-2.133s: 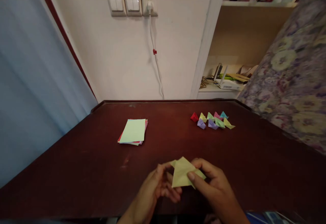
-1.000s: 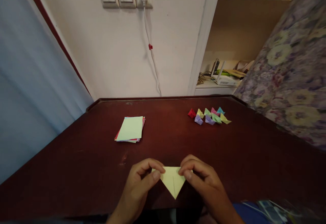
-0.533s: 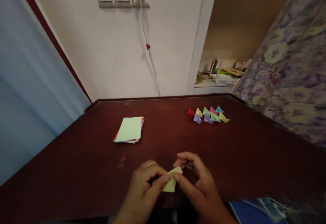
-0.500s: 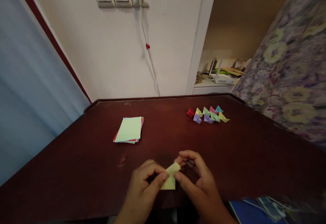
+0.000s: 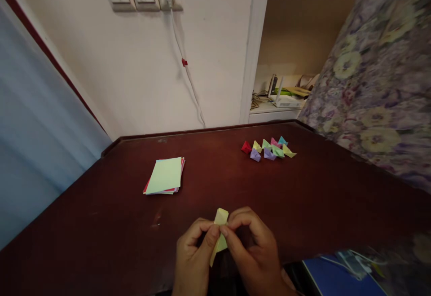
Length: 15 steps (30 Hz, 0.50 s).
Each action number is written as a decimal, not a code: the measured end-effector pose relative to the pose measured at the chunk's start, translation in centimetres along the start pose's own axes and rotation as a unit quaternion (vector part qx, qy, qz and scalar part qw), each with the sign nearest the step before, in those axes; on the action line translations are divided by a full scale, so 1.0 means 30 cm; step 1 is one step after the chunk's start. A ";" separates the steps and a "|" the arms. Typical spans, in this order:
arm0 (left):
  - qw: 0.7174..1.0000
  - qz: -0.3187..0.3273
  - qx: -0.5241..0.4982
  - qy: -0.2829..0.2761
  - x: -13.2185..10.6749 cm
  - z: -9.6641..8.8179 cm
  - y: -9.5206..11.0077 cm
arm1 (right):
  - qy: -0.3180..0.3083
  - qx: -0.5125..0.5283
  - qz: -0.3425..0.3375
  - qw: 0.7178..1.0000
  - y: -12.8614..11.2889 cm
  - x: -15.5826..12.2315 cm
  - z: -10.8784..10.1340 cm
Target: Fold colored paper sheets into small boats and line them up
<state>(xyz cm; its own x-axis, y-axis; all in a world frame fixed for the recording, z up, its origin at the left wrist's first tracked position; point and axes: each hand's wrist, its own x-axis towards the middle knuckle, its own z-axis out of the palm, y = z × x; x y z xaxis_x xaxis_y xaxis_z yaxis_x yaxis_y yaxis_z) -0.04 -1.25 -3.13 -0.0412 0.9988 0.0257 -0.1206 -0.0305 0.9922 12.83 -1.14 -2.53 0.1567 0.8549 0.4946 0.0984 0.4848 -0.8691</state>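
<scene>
1. At the lower centre of the frame, I see a folded yellow paper (image 5: 221, 216) pinched by both hands, thumbs almost meeting over its middle. Left hand (image 5: 197, 252) grips its left side and right hand (image 5: 253, 247) its right; neither has let go. I cannot tell whether the paper touches the counter (image 5: 208, 183) or is held just above it.

2. My first worry is a crooked crease. The paper is narrow and tilted, its upper end fanned into layers; uneven thumb pressure could set the fold off its line.

3. Tearing comes next, I judge: if the hands pull apart while both thumbs clamp so close together, the strain would fall on one short stretch of crease.

4. Fingers cover much of the paper, so I could easily miss a layer slipping or a flap tucked the wrong way.

5. Towards the bottom of the frame the hands work near the counter's close edge. If the pinch loosened, the paper could drop past it, perhaps towards the flat blue object (image 5: 341, 279) at lower right.

6. Left of centre, the stack of coloured sheets (image 5: 164, 175) has uneven edges; a brushing sleeve could spread it. Right of centre, the small paper boats (image 5: 278, 152) are crowded enough that one careless knock might topple several.
</scene>
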 end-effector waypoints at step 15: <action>0.999 0.033 -0.021 0.038 -0.028 0.046 -0.028 | -0.008 0.050 0.049 0.998 -0.011 -0.007 -0.009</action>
<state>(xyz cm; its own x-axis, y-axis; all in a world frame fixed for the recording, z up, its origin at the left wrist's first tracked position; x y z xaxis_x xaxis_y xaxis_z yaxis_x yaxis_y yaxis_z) 1.48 -2.03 -3.83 -0.1252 0.9889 0.0803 -0.1574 -0.0997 0.9825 13.04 -1.52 -2.34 0.1451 0.9013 0.4082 -0.0151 0.4145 -0.9099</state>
